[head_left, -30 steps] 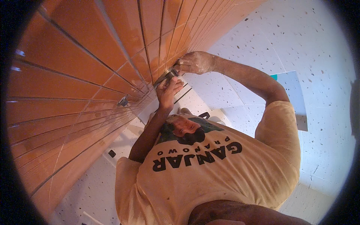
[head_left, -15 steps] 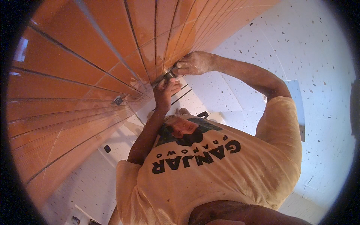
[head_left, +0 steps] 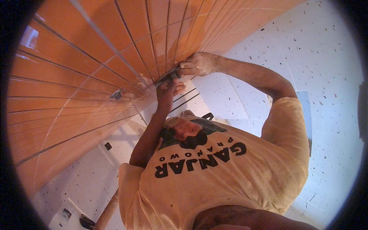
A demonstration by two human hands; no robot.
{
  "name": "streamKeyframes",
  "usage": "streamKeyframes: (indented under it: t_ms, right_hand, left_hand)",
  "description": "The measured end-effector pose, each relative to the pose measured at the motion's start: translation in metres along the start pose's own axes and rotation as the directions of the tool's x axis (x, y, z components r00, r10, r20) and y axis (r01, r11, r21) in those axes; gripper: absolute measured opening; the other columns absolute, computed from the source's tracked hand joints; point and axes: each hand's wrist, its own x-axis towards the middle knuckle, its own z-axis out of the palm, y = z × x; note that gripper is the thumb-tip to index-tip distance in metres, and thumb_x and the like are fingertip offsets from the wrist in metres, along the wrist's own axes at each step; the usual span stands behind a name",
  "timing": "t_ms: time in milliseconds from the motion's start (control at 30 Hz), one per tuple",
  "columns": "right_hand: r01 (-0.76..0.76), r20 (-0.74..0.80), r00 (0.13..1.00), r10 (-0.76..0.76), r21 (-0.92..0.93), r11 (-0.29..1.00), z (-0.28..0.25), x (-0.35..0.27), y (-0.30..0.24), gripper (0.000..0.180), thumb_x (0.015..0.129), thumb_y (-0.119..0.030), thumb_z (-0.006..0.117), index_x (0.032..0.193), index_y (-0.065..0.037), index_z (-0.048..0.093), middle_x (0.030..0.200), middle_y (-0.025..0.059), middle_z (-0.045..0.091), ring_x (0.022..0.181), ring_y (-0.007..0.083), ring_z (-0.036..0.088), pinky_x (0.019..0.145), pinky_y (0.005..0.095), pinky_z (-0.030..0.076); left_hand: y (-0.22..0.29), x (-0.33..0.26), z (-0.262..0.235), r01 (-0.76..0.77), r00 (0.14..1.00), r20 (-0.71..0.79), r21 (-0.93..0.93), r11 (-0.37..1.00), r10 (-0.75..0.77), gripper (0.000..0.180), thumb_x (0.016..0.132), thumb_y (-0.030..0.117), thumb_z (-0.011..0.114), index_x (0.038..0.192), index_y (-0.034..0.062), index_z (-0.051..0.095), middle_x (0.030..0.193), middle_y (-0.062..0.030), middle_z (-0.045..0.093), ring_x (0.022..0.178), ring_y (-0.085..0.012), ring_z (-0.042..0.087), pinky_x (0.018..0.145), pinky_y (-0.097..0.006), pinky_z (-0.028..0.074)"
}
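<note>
Both my hands are raised to an orange tiled wall with dark and pale grout lines. Between them a dark, narrow, flat-edged tool lies against the wall; its exact kind is hard to make out. My right hand is closed on the tool's upper right end, knuckles close to the tiles. At its lower left end, my left hand is closed on it, with the thumb against the tool and the other fingers bent. The hands are a short way apart, and they hide part of the tool.
A small metal fitting juts from the wall to the left of my hands. White speckled tiles spread at the right. At lower left are a white panel with dark items and a brown pole-like thing. A pale panel stands behind my right arm.
The view has shifted slightly, so the wall fitting now appears further left and higher. Both hands keep their hold on the tool, which now looks darker and turned a little.
</note>
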Motion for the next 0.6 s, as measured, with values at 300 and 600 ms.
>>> streamKeyframes:
  t_ms: [300,600]
  right_hand:
    - [-0.095,0.183,0.979,0.09,0.019,0.995,-0.015,0.01,0.011,0.032,0.081,-0.017,0.055,0.11,-0.003,0.062,0.105,0.0113,0.061,0.097,0.0241,0.065,0.079,0.0337,0.057]
    - [-0.018,0.081,0.996,0.03,-0.143,0.99,-0.005,0.008,0.017,0.031,0.083,-0.017,0.052,0.109,-0.004,0.062,0.108,0.0101,0.061,0.098,0.0226,0.064,0.079,0.0325,0.057]
  left_hand:
    - [0.007,0.016,-0.008,0.016,1.0,0.002,0.032,0.999,-0.016,0.034,0.092,0.029,0.064,0.1,-0.0043,0.061,0.09,-0.0148,0.068,0.082,-0.0228,0.069,0.075,-0.031,0.057]
    - [0.006,0.025,-0.016,0.011,0.999,0.034,0.05,0.999,-0.013,0.042,0.09,0.035,0.066,0.102,-0.0046,0.06,0.091,-0.0169,0.068,0.082,-0.0245,0.069,0.077,-0.034,0.057]
